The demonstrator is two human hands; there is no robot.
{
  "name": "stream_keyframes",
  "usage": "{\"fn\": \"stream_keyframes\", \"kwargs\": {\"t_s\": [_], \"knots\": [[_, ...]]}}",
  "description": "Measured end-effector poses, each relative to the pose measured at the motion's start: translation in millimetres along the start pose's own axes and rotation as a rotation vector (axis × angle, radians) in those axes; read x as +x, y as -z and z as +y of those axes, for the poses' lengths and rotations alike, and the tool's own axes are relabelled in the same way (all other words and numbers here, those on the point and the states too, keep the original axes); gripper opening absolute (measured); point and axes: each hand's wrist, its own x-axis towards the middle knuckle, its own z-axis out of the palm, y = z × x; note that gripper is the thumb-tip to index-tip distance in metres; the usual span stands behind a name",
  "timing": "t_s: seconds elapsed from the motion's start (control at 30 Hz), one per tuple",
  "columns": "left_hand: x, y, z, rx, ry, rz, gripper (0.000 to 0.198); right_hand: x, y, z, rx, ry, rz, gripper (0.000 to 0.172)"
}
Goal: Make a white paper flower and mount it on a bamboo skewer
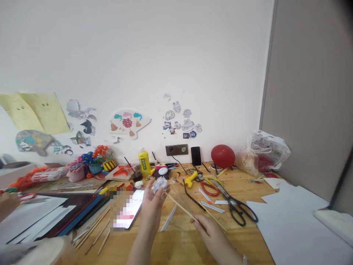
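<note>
Near the middle of the table, my left hand (152,198) has its fingers closed around a crumpled white paper ball (160,184). My right hand (207,229), lower and to the right, grips a thin wooden stick (179,203) by its near end. The stick slants up to the left, and its far tip meets the lower edge of the ball by my left fingers. Whether the tip goes into the paper cannot be made out. Beside my left forearm lies a lit phone (132,211). A white paper strip (168,218) rests between my hands.
Black-handled scissors (239,209) and a yellow glue gun (191,179) lie right of centre. White paper sheets (298,217) cover the right side. Several wooden sticks (92,228) lie at left. A yellow bottle (144,162) and red balloon (223,156) stand behind. Another person's hand (9,205) shows at the left edge.
</note>
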Motion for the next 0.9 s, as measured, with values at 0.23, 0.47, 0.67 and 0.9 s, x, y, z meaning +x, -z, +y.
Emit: {"fn": "stream_keyframes", "kwargs": {"t_s": [0.23,0.47,0.67,0.9], "knots": [[2,4.2,11,0.076,0.082,-0.059,0.044,2,9,-4,-0.092,0.001,-0.025,0.036],[5,9.2,8,0.121,0.108,-0.051,0.049,3,18,-7,-0.142,0.001,-0.054,0.038],[5,9.9,8,0.191,0.139,-0.076,0.05,6,28,-5,-0.144,-0.014,-0.102,0.036],[6,11.1,6,0.134,0.157,-0.089,0.051,4,23,-1,-0.11,-0.018,-0.073,0.034]]}}
